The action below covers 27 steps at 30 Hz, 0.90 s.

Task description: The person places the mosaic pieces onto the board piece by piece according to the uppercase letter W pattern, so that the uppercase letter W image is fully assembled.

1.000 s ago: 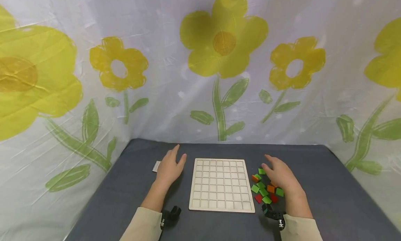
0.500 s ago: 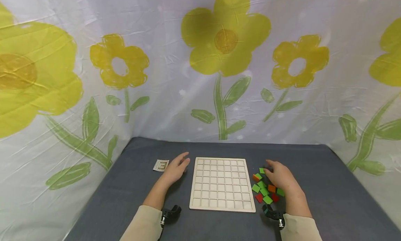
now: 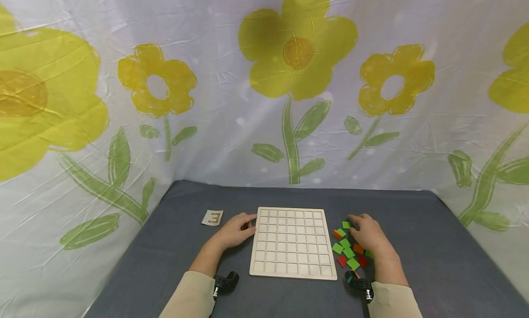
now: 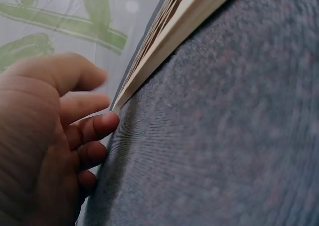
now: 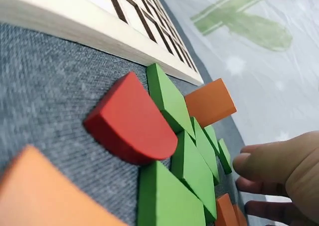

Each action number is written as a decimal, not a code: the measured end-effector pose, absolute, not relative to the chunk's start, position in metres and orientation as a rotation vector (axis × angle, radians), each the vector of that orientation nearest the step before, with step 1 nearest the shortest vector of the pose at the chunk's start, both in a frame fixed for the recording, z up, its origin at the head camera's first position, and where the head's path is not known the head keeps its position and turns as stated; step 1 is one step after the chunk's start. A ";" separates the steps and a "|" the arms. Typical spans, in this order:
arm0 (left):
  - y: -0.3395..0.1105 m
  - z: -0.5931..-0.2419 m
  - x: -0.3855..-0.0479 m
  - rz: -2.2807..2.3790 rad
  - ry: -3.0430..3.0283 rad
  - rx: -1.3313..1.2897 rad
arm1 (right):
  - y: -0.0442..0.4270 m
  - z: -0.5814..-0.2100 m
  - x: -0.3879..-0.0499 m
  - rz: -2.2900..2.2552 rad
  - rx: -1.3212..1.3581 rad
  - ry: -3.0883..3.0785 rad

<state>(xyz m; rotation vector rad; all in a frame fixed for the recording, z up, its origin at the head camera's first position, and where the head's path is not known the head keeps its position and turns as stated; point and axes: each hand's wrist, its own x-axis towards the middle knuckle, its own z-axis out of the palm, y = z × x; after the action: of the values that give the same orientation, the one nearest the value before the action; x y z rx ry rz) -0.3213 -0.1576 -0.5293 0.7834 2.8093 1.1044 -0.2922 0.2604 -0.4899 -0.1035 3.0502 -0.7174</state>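
Observation:
A pale wooden board (image 3: 294,242) with a grid of square recesses lies flat on the table. My left hand (image 3: 234,231) is at its left edge, fingers loosely bent; in the left wrist view the fingertips (image 4: 108,120) are beside the board's edge, and I cannot tell whether they touch. My right hand (image 3: 370,236) hovers over the far part of a loose group of green, orange and red blocks. In the right wrist view its thumb (image 5: 249,162) is near a small green block (image 5: 225,156), with nothing seen gripped. A red block (image 5: 134,118) with one rounded side lies nearer.
A small card (image 3: 212,218) printed with a grid and a letter-like pattern lies left of the board. Dark grey cloth (image 3: 173,249) covers the table. Flower-printed curtains (image 3: 223,139) stand behind and at the sides. Both wrists wear black cameras (image 3: 226,282).
My left hand has moved right and nearer, away from the card, which is now fully uncovered, to the board's left edge. My right hand has come slightly lower over the blocks.

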 end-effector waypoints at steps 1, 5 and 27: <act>-0.158 -0.530 -0.321 1.075 2.821 0.816 | 0.260 -0.490 -0.292 -0.714 -0.103 3.051; -0.161 -0.533 -0.319 0.966 2.861 0.872 | 0.258 -0.493 -0.291 -0.684 -0.102 3.064; -0.159 -0.531 -0.320 0.935 2.880 0.888 | 0.257 -0.495 -0.296 -0.706 -0.010 3.133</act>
<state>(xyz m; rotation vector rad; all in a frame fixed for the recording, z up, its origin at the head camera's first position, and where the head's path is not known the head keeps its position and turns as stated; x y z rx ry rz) -0.3198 -0.1590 -0.5307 0.8879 2.8797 0.9346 -0.2955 0.2569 -0.4952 -0.0097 3.1329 -0.7062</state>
